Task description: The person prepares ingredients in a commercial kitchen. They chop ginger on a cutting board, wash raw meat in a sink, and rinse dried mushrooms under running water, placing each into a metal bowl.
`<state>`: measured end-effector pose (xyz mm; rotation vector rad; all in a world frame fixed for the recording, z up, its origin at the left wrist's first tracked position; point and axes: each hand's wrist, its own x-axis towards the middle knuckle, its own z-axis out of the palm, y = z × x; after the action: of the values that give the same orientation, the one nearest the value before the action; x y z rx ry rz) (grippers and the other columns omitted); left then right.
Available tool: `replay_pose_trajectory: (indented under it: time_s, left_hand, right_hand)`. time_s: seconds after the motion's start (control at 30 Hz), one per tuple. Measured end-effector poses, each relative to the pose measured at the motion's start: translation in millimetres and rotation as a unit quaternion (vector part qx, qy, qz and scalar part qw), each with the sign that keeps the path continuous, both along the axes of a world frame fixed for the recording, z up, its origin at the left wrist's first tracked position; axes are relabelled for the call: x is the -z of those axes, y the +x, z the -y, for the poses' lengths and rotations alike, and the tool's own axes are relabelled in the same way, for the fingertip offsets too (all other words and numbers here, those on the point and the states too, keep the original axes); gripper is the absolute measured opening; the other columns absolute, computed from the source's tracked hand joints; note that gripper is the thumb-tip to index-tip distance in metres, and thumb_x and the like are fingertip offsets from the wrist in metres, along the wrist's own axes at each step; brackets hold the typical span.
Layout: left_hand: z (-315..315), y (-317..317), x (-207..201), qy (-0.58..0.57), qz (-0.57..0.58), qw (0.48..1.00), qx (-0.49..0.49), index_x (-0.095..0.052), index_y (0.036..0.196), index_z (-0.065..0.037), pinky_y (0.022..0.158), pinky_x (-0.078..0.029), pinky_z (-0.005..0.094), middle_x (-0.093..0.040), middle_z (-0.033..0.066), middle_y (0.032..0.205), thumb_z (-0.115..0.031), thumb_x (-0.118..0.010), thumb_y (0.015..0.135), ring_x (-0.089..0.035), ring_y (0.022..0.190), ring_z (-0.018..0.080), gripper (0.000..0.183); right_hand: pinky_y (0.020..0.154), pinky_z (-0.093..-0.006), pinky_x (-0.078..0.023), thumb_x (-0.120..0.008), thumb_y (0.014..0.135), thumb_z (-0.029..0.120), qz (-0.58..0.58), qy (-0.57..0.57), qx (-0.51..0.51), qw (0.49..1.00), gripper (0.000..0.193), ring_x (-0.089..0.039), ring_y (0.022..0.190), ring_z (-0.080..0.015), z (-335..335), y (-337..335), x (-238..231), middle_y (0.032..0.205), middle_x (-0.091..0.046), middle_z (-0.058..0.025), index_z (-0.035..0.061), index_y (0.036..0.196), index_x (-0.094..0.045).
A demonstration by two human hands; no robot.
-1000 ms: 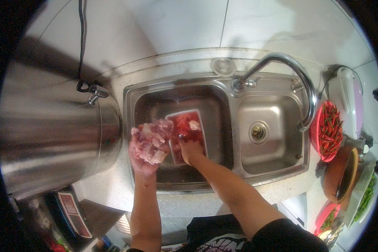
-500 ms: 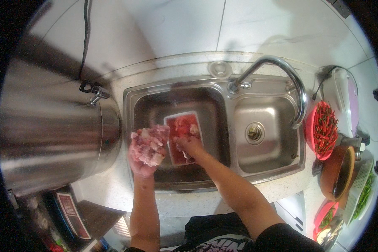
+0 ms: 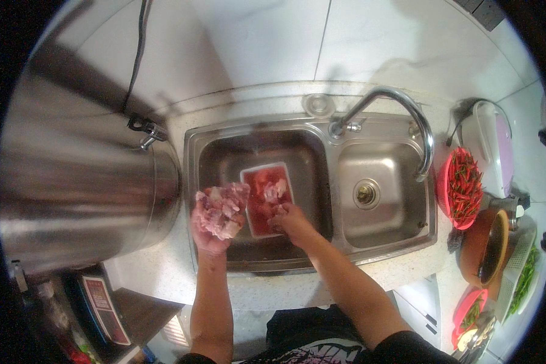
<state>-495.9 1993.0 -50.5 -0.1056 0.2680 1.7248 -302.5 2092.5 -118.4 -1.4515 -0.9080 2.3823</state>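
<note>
My left hand (image 3: 211, 239) is cupped under a heap of raw meat chunks (image 3: 221, 209), pink with pale fat and bone, raised over the left side of the large sink basin (image 3: 230, 148). A white rectangular tub (image 3: 288, 176) stands in that basin, with red, bloody liquid and more meat (image 3: 275, 190) inside. At the tub's near right side, my right hand (image 3: 294, 224) has its fingers curled in over the liquid, closed around what looks like a small piece of meat. The fingers partly hide that piece.
A smaller basin (image 3: 376, 164) with a drain adjoins on the right, under a curved faucet (image 3: 428, 133). A large steel drum (image 3: 79, 194) with a tap (image 3: 151, 134) stands left. Along the right are red chillies (image 3: 465, 191), a brown pot (image 3: 479, 249) and green chillies (image 3: 522, 285).
My right hand has drawn back toward the tub's near right side, uncovering meat in the liquid. My left hand still holds the heap. The whole view has shifted slightly.
</note>
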Motion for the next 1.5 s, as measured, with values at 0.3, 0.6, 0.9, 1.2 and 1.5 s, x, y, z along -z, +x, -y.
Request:
replay_pose_trajectory:
  time_s: [0.3, 0.6, 0.9, 1.2, 1.5]
  left_hand:
    - [8, 16, -7, 0.003, -0.035, 0.999, 0.021, -0.062, 0.122, -0.008, 0.083, -0.053, 0.0518, -0.064, 0.0195, 0.123, -0.037, -0.054, 0.102, -0.063, 0.107, 0.0360, 0.037]
    - [52, 87, -42, -0.032, 0.016, 0.993, 0.110, -0.061, 0.124, -0.006, 0.071, -0.056, 0.0451, -0.065, 0.0225, 0.119, -0.038, -0.056, 0.099, -0.067, 0.096, 0.0352, 0.041]
    - [66, 219, -64, -0.137, 0.082, 0.952, 0.259, -0.061, 0.118, -0.016, 0.071, -0.052, 0.0449, -0.065, 0.0114, 0.112, -0.040, -0.060, 0.097, -0.064, 0.091, 0.0310, 0.032]
    - [67, 439, -96, -0.014, -0.018, 0.890, 0.455, -0.060, 0.129, -0.008, 0.087, -0.058, 0.0465, -0.065, 0.0140, 0.122, -0.028, -0.066, 0.095, -0.065, 0.111, 0.0320, 0.039]
    - [167, 738, -154, -0.017, 0.007, 0.672, 0.740, -0.061, 0.122, -0.008, 0.068, -0.056, 0.0448, -0.063, 0.0223, 0.116, -0.046, -0.056, 0.098, -0.061, 0.101, 0.0398, 0.045]
  right_hand:
    - [0.084, -0.0396, -0.061, -0.059, 0.082, -0.008, -0.233, -0.119, 0.056, 0.964, 0.051, -0.068, 0.092, -0.0230, -8, 16, -31, 0.104, -0.064, -0.0080, 0.0034, 0.132, -0.055]
    - [0.069, -0.0317, -0.056, -0.064, 0.085, -0.005, -0.247, -0.044, -0.025, 0.968, 0.054, -0.064, 0.077, -0.0174, 24, 67, -107, 0.099, -0.066, -0.0066, 0.0022, 0.138, -0.058]
    - [0.063, -0.0266, -0.051, -0.071, 0.091, 0.009, -0.105, 0.058, 0.029, 0.992, 0.034, -0.066, 0.076, -0.0160, 81, 231, -144, 0.095, -0.070, -0.0106, -0.0026, 0.122, -0.065]
    - [0.079, -0.0358, -0.059, -0.067, 0.091, 0.001, -0.226, 0.133, 0.374, 0.889, 0.026, -0.070, 0.089, -0.0215, 200, 463, -184, 0.105, -0.072, -0.0101, -0.0002, 0.117, -0.066]
    - [0.072, -0.0335, -0.056, -0.066, 0.093, 0.002, -0.173, 0.206, 0.654, 0.707, 0.016, -0.070, 0.082, -0.0191, 423, 683, -226, 0.098, -0.072, -0.0103, 0.0015, 0.109, -0.068]
